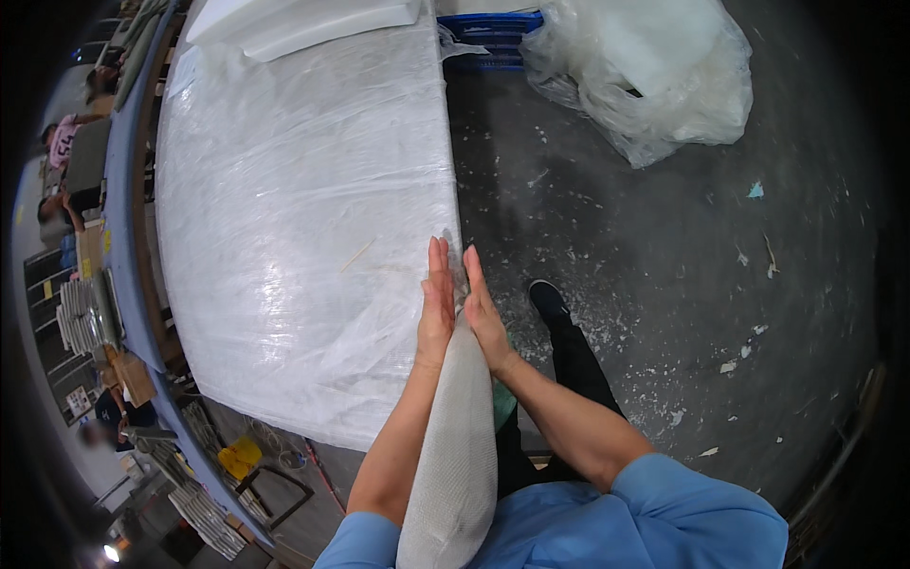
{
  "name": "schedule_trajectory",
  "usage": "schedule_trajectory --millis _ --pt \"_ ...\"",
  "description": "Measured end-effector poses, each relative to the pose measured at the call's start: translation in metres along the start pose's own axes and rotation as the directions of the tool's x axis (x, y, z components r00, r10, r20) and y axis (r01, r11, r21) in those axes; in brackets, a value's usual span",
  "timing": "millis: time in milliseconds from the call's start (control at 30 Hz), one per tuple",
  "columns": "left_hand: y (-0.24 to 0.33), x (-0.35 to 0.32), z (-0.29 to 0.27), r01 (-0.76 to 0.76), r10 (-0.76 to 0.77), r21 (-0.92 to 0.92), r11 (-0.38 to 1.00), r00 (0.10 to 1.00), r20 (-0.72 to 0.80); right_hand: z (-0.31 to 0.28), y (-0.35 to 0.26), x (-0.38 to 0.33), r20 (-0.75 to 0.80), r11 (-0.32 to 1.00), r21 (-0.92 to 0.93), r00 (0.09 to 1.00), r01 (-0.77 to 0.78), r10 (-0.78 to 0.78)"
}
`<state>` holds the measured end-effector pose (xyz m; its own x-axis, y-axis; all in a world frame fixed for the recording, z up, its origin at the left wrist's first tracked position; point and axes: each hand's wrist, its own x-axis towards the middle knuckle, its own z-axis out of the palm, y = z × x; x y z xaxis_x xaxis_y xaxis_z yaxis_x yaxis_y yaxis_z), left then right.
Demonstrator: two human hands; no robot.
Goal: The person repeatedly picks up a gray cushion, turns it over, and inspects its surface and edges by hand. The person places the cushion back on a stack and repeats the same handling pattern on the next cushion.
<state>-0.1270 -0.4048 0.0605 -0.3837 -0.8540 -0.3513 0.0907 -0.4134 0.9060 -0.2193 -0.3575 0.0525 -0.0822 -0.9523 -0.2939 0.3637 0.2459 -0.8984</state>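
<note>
Both hands are right at centre frame, palms facing each other! The left hand (436, 308) is flat, fingers straight and pointing up the picture; the right hand (483, 318) mirrors it, uncurled too. And between their palms is the narrow end of a long, pale grey fabric-covered piece (453, 446), which widens as it runs down to the lower edge, in front of the blue shirt (588, 522). The hands are at the right edge of the worktop (284, 209), a big sheet of shiny clear film filling the left-centre of the frame. Up at the top left, white foam (313, 24) lies on it. Top centre, a blue crate (488, 38); just right of that, a bulging clear plastic bag (654, 76) on the grey floor (664, 247). Scraps dot the right side, and a dark shoe (548, 299) stands right of the hands.
</note>
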Motion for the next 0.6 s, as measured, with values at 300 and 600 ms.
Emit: schedule_trajectory --millis 300,600 --pt "0.054 -0.011 -0.002 0.010 -0.005 0.082 0.997 0.998 -0.058 -0.012 -0.038 -0.045 0.123 0.992 -0.011 0.984 0.128 -0.126" --pt "0.087 -0.035 0.032 -0.035 0.034 0.058 0.998 0.999 0.024 0.023 -0.103 -0.028 0.115 0.981 0.001 0.974 0.195 -0.193"
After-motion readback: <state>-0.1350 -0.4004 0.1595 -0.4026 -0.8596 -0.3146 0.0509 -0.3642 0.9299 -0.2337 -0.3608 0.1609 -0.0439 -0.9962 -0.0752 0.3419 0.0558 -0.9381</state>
